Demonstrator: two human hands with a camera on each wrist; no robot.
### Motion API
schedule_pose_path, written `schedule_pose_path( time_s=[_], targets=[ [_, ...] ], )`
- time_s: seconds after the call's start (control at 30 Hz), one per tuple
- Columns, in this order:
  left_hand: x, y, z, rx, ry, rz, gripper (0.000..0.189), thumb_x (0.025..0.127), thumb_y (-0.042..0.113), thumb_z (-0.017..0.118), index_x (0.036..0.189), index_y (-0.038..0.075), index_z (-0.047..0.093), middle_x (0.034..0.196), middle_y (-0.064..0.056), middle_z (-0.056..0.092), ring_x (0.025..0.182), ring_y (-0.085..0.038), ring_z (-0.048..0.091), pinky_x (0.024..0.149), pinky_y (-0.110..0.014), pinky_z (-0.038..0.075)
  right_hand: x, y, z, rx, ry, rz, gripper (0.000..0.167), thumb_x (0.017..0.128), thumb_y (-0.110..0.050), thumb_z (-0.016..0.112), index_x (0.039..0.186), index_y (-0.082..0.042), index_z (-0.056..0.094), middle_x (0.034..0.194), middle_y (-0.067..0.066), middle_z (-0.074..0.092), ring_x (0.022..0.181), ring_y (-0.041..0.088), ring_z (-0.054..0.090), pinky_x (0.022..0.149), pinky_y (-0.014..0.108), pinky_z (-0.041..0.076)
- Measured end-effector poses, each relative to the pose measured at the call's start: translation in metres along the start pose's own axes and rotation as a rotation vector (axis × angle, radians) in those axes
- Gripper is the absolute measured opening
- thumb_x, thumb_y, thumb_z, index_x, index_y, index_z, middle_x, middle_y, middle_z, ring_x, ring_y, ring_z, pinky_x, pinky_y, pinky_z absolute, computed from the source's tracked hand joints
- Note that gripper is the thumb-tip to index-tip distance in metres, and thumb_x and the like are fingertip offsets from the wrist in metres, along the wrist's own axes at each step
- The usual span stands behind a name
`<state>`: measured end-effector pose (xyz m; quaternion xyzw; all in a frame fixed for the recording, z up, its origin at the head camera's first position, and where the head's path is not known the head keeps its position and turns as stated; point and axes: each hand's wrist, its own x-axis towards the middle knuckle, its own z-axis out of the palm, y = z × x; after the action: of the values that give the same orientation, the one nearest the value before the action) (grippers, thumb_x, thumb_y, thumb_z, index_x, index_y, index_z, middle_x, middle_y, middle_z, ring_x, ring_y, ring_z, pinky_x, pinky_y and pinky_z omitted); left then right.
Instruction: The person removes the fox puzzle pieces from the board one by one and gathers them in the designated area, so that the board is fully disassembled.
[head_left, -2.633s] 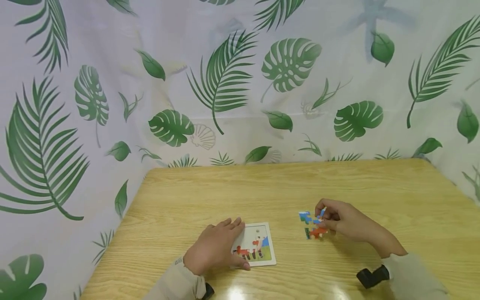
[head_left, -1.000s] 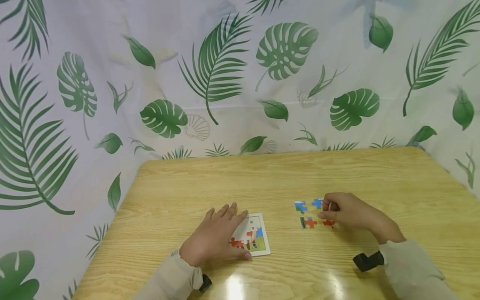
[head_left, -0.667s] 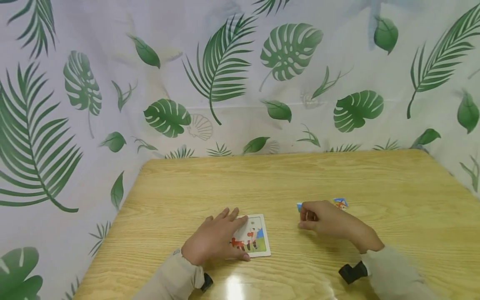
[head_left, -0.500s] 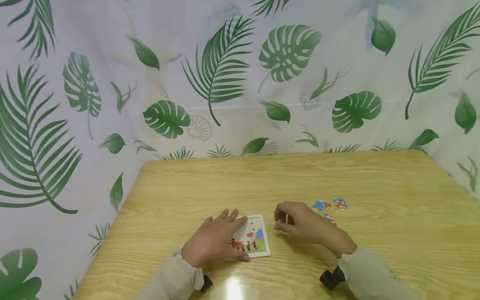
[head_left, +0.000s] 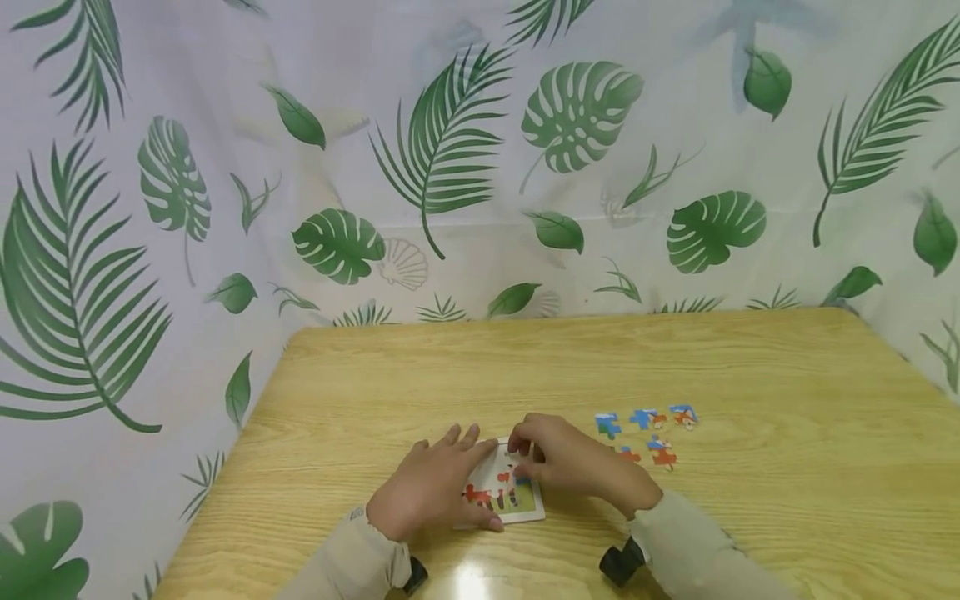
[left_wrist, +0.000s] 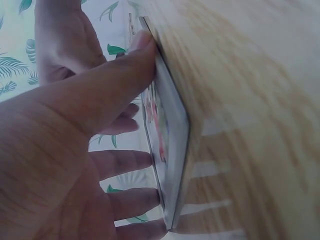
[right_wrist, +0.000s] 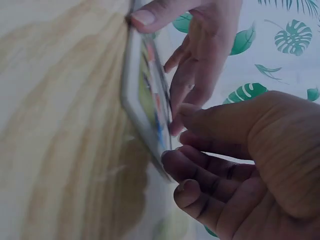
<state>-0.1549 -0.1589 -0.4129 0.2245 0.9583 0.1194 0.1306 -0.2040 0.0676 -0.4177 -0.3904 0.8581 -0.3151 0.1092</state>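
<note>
A small square puzzle board (head_left: 536, 510) with a pale frame lies flat on the table. Red, blue and green artwork fills part of its inside. My left hand (head_left: 423, 492) rests over its left side, fingers spread and fairly straight, thumb along the near edge; the left wrist view shows this thumb (left_wrist: 142, 47) on the rim. Over the board's far right corner is my right hand (head_left: 566, 458), its fingers bent loosely. In the right wrist view nothing shows between the right fingers (right_wrist: 187, 192). Several puzzle pieces (head_left: 662, 452) lie right of the board, one partly hidden by this hand.
The wooden table (head_left: 420, 375) reaches back to a white leaf-patterned cloth (head_left: 472, 242), which also hangs on the left. Black straps with camera mounts (head_left: 621, 562) sit at both wrists.
My right hand has left the loose pieces and moved left to the board's far right corner, uncovering most of them. My left hand stays on the board. The head view shifts slightly.
</note>
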Motion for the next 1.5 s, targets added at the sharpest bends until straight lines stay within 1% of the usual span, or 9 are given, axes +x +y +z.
schedule_pose_path(
  time_s=[0.2, 0.4, 0.63, 0.83, 1.1, 1.2, 1.37, 1.43, 1.5],
  targets=[
    [-0.001, -0.001, -0.001, 0.002, 0.016, 0.002, 0.099, 0.079, 0.067, 0.079, 0.158, 0.019, 0.045, 0.164, -0.015, 0.035, 0.151, -0.038, 0.032, 0.110, -0.067, 0.035, -0.001, 0.001, 0.004, -0.006, -0.024, 0.006, 0.020, 0.092, -0.011, 0.080, 0.106, -0.003, 0.069, 0.099, 0.002, 0.059, 0.079, 0.010, 0.053, 0.069, 0.026, 0.050],
    [0.000, -0.002, -0.003, 0.027, 0.023, 0.006, 0.100, 0.080, 0.069, 0.078, 0.159, 0.018, 0.044, 0.165, -0.015, 0.035, 0.151, -0.038, 0.032, 0.110, -0.067, 0.035, 0.000, -0.001, 0.005, -0.027, -0.029, -0.004, 0.025, 0.092, -0.015, 0.081, 0.108, -0.004, 0.064, 0.099, 0.001, 0.058, 0.082, 0.012, 0.052, 0.073, 0.028, 0.049],
    [0.001, -0.002, -0.004, 0.017, 0.016, 0.006, 0.100, 0.079, 0.068, 0.078, 0.159, 0.018, 0.044, 0.165, -0.015, 0.034, 0.152, -0.037, 0.031, 0.110, -0.068, 0.034, 0.001, -0.001, 0.006, -0.009, -0.034, 0.029, 0.034, 0.093, -0.016, 0.080, 0.117, -0.001, 0.061, 0.097, 0.001, 0.055, 0.083, 0.014, 0.050, 0.072, 0.029, 0.047],
    [0.000, -0.001, -0.004, 0.011, 0.007, 0.000, 0.100, 0.080, 0.067, 0.079, 0.159, 0.018, 0.044, 0.165, -0.015, 0.033, 0.152, -0.037, 0.031, 0.111, -0.068, 0.034, 0.001, -0.001, 0.008, 0.013, -0.043, 0.048, 0.037, 0.093, -0.015, 0.079, 0.119, 0.001, 0.060, 0.098, 0.002, 0.055, 0.084, 0.015, 0.050, 0.073, 0.030, 0.046],
    [-0.001, 0.000, -0.001, 0.003, 0.010, 0.007, 0.100, 0.079, 0.067, 0.079, 0.158, 0.017, 0.045, 0.165, -0.016, 0.034, 0.151, -0.038, 0.032, 0.110, -0.069, 0.034, 0.002, 0.001, 0.012, 0.037, -0.063, 0.081, 0.049, 0.094, -0.011, 0.078, 0.133, 0.006, 0.054, 0.099, 0.004, 0.052, 0.084, 0.017, 0.048, 0.072, 0.030, 0.044],
    [-0.001, 0.000, -0.001, 0.008, 0.010, 0.007, 0.100, 0.079, 0.067, 0.079, 0.159, 0.017, 0.044, 0.165, -0.015, 0.034, 0.151, -0.038, 0.032, 0.110, -0.069, 0.034, 0.001, 0.002, 0.011, 0.029, -0.060, 0.072, 0.042, 0.094, -0.011, 0.078, 0.128, 0.003, 0.057, 0.098, 0.003, 0.052, 0.082, 0.015, 0.048, 0.071, 0.029, 0.044],
    [0.000, 0.001, -0.001, 0.011, 0.003, 0.003, 0.101, 0.080, 0.068, 0.078, 0.160, 0.018, 0.043, 0.165, -0.015, 0.033, 0.152, -0.037, 0.031, 0.110, -0.068, 0.034, -0.002, 0.002, 0.010, 0.017, -0.046, 0.030, 0.023, 0.093, -0.012, 0.079, 0.108, -0.007, 0.062, 0.097, 0.002, 0.053, 0.081, 0.012, 0.048, 0.072, 0.028, 0.047],
    [0.001, 0.001, -0.001, 0.017, 0.000, 0.002, 0.101, 0.079, 0.068, 0.078, 0.159, 0.018, 0.043, 0.165, -0.015, 0.033, 0.152, -0.038, 0.031, 0.110, -0.068, 0.034, -0.003, 0.001, 0.010, 0.018, -0.042, 0.021, 0.019, 0.094, -0.011, 0.078, 0.104, -0.009, 0.062, 0.098, 0.001, 0.053, 0.081, 0.011, 0.048, 0.073, 0.028, 0.047],
    [0.000, 0.002, -0.001, 0.019, -0.002, 0.001, 0.101, 0.079, 0.068, 0.078, 0.159, 0.018, 0.043, 0.165, -0.015, 0.034, 0.152, -0.037, 0.031, 0.110, -0.068, 0.035, -0.003, 0.001, 0.011, 0.017, -0.040, 0.019, 0.018, 0.094, -0.010, 0.077, 0.103, -0.010, 0.061, 0.098, 0.001, 0.053, 0.081, 0.011, 0.048, 0.073, 0.029, 0.047]
  ],
)
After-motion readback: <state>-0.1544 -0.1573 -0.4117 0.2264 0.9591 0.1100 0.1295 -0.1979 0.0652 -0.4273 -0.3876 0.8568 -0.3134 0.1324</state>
